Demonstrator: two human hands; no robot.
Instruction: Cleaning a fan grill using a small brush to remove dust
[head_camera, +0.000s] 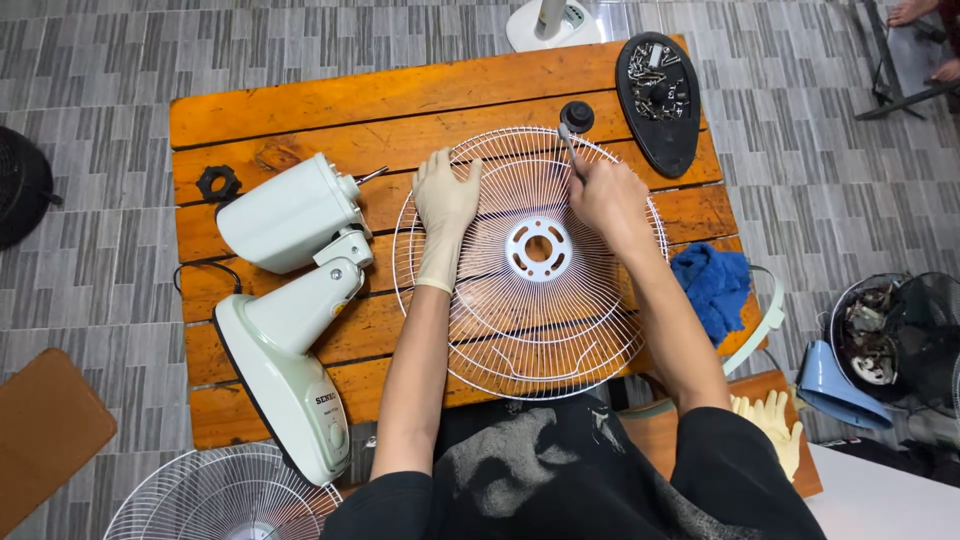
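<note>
screwdriver (569, 148) | right hand (606, 198) grips | tip up-left, near-vertical axis | fan guard (530, 330)

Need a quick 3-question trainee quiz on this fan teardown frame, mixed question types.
1. True or false: the left hand wears a pale glove and lies flat on the white wire fan guard.
2. The right hand is: A) gloved and empty, B) bare and gripping a thin metal tool, C) holding the blue cloth.
3. What lies on the wooden table left of the guard?

Key: 1 true. 2 B. 3 The pale green fan motor housing and stand, lying on its side, with a black ring nut near it.
</note>
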